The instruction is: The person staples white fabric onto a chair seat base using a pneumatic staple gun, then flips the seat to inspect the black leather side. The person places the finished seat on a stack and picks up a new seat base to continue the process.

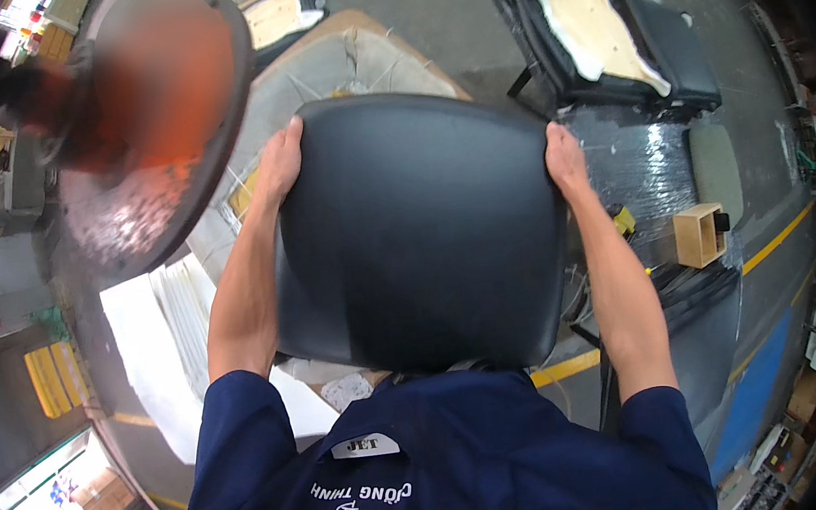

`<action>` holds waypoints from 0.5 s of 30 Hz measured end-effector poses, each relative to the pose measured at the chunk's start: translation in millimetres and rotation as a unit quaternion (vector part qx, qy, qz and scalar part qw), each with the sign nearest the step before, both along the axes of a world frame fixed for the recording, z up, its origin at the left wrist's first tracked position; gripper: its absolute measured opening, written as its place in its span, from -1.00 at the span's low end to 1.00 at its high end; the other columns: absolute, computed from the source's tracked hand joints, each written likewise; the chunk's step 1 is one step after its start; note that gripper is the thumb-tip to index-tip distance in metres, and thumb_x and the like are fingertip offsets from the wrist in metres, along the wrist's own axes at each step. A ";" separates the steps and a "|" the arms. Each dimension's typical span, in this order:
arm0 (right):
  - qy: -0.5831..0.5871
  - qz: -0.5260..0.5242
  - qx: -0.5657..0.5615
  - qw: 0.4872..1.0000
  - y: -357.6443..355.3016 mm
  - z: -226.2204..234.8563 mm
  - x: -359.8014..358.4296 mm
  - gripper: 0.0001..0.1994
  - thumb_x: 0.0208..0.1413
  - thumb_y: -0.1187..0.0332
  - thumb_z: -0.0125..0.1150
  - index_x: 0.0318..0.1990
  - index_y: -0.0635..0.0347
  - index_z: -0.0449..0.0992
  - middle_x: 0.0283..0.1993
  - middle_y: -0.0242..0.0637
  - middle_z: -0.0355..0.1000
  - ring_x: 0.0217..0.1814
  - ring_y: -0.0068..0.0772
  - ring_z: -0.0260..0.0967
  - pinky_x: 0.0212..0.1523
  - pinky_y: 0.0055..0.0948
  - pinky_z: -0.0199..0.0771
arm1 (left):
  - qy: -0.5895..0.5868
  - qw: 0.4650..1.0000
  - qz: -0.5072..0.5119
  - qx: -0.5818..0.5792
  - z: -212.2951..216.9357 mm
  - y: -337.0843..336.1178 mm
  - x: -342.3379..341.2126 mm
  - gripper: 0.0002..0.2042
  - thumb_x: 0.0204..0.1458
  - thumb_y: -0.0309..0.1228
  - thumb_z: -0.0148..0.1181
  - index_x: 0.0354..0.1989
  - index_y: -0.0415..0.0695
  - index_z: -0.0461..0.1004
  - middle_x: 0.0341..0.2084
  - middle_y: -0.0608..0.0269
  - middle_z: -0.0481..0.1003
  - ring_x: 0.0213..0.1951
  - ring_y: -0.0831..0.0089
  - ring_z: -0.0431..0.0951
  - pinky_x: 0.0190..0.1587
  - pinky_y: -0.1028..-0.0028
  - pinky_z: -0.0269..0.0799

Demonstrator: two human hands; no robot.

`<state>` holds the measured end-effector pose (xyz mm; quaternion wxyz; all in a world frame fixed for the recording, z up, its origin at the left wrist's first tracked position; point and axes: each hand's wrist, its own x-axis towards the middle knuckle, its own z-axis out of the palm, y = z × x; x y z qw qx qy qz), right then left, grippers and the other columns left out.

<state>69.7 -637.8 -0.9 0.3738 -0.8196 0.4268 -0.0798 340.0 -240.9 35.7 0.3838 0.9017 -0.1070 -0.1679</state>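
One black seat [431, 232], a hand at each side, in front of the chest.
From the left: a yellow thing [58, 380], too blurred to name; one orange disc [173, 90], smeared and close to the camera; white sheets [152, 350], too overlapped to count; the left hand [281, 159], pinching the seat's upper left edge, some fingers hidden; one pale-backed pad [282, 17], partly hidden by the disc; then the seat, over the tabletop [304, 91], whether touching cannot be told; the right hand [565, 151], pinching its upper right edge, fingertips hidden behind; two black panels [671, 46] side by side, one showing a pale board; one open wooden box [698, 237], contents hard to make out.
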 end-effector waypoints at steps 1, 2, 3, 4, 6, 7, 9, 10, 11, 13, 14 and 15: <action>-0.035 0.003 -0.013 0.999 -4.7 -8.6 -6.7 -0.41 0.43 -0.07 -0.23 0.23 0.25 0.47 0.28 0.17 0.43 0.37 0.29 0.32 0.36 -0.04 0.28 | -0.024 1.000 -0.005 0.013 4.2 1.4 -7.6 -0.28 0.38 0.14 -0.24 0.12 -0.43 0.46 0.08 -0.45 0.51 0.20 -0.26 0.48 0.23 0.05 0.33; -0.081 0.016 -0.038 0.996 -9.1 -19.2 -17.1 -0.39 0.44 -0.08 -0.25 0.36 0.19 0.37 0.37 0.16 0.36 0.44 0.26 0.26 0.43 -0.08 0.22 | -0.047 0.999 -0.005 0.024 8.6 3.7 -17.7 -0.28 0.38 0.14 -0.22 0.15 -0.43 0.43 0.09 -0.44 0.50 0.20 -0.25 0.48 0.22 0.06 0.34; -0.092 0.001 -0.009 0.996 11.5 -14.2 -23.6 -0.36 0.45 -0.10 -0.28 0.48 0.14 0.22 0.40 0.20 0.32 0.47 0.30 0.21 0.45 -0.08 0.20 | -0.047 0.998 -0.005 0.029 10.9 20.5 -30.3 -0.29 0.39 0.14 -0.22 0.16 -0.42 0.40 0.08 -0.44 0.50 0.19 -0.25 0.49 0.21 0.05 0.34; -0.051 -0.013 0.027 0.998 35.2 7.1 -32.6 -0.33 0.45 -0.12 -0.30 0.53 0.11 0.10 0.38 0.27 0.32 0.46 0.37 0.21 0.43 -0.03 0.22 | -0.042 0.998 -0.004 0.035 10.2 39.7 -49.8 -0.31 0.39 0.13 -0.22 0.16 -0.41 0.38 0.07 -0.44 0.50 0.17 -0.25 0.49 0.20 0.05 0.35; 0.002 -0.007 0.010 1.000 68.6 27.5 -68.5 -0.33 0.45 -0.15 -0.33 0.52 0.10 0.11 0.36 0.27 0.34 0.39 0.41 0.27 0.39 0.08 0.24 | -0.045 0.996 0.021 0.078 27.7 65.4 -101.3 -0.34 0.39 0.14 -0.22 0.06 -0.35 0.42 -0.03 -0.44 0.53 0.11 -0.29 0.50 0.16 0.00 0.36; 0.026 -0.018 0.058 0.998 90.1 48.2 -85.7 -0.34 0.46 -0.14 -0.34 0.51 0.09 0.11 0.32 0.28 0.37 0.36 0.42 0.30 0.35 0.10 0.26 | -0.021 0.992 0.042 0.114 31.7 82.4 -127.3 -0.36 0.39 0.14 -0.24 0.02 -0.32 0.44 -0.07 -0.42 0.55 0.08 -0.31 0.50 0.13 -0.02 0.37; 0.017 -0.026 0.053 0.998 109.8 18.8 -136.5 -0.35 0.47 -0.13 -0.36 0.50 0.10 0.13 0.30 0.25 0.40 0.36 0.42 0.30 0.33 0.09 0.28 | 0.003 0.985 0.068 0.156 33.6 110.7 -165.3 -0.37 0.39 0.15 -0.26 -0.04 -0.28 0.46 -0.12 -0.39 0.57 0.03 -0.34 0.51 0.10 -0.06 0.37; 0.044 -0.044 0.092 0.994 127.7 30.5 -149.9 -0.33 0.47 -0.14 -0.36 0.48 0.16 0.16 0.32 0.23 0.39 0.37 0.40 0.30 0.35 0.07 0.27 | 0.005 0.984 0.080 0.161 32.7 125.6 -180.6 -0.36 0.39 0.15 -0.27 -0.06 -0.27 0.47 -0.14 -0.38 0.57 0.02 -0.34 0.51 0.08 -0.08 0.37; 0.014 -0.042 0.068 0.997 136.0 17.2 -171.6 -0.33 0.48 -0.13 -0.38 0.43 0.23 0.23 0.33 0.24 0.38 0.39 0.37 0.28 0.36 0.03 0.26 | 0.009 0.982 0.088 0.166 32.9 131.3 -189.6 -0.36 0.39 0.16 -0.28 -0.07 -0.26 0.48 -0.15 -0.36 0.58 0.00 -0.34 0.51 0.07 -0.09 0.37; -0.014 -0.066 0.057 0.996 150.6 10.4 -185.3 -0.35 0.50 -0.11 -0.40 0.32 0.31 0.34 0.28 0.24 0.41 0.35 0.34 0.31 0.34 -0.02 0.26 | -0.001 0.981 0.100 0.167 36.4 130.2 -192.7 -0.34 0.40 0.16 -0.30 -0.13 -0.27 0.50 -0.16 -0.35 0.58 -0.01 -0.34 0.52 0.06 -0.08 0.36; -0.027 -0.063 0.068 0.995 149.8 8.0 -186.5 -0.35 0.50 -0.10 -0.40 0.28 0.33 0.36 0.25 0.24 0.42 0.33 0.33 0.32 0.32 -0.03 0.26 | -0.007 0.980 0.105 0.167 38.0 128.2 -191.7 -0.33 0.40 0.16 -0.31 -0.15 -0.27 0.52 -0.16 -0.35 0.58 -0.01 -0.34 0.52 0.06 -0.08 0.36; -0.040 -0.059 0.079 0.994 147.4 6.0 -185.8 -0.35 0.50 -0.09 -0.40 0.25 0.35 0.38 0.23 0.24 0.43 0.31 0.32 0.33 0.31 -0.04 0.26 | -0.003 0.981 0.106 0.161 38.4 128.6 -191.3 -0.32 0.40 0.15 -0.32 -0.17 -0.28 0.52 -0.16 -0.35 0.58 -0.01 -0.34 0.51 0.06 -0.08 0.36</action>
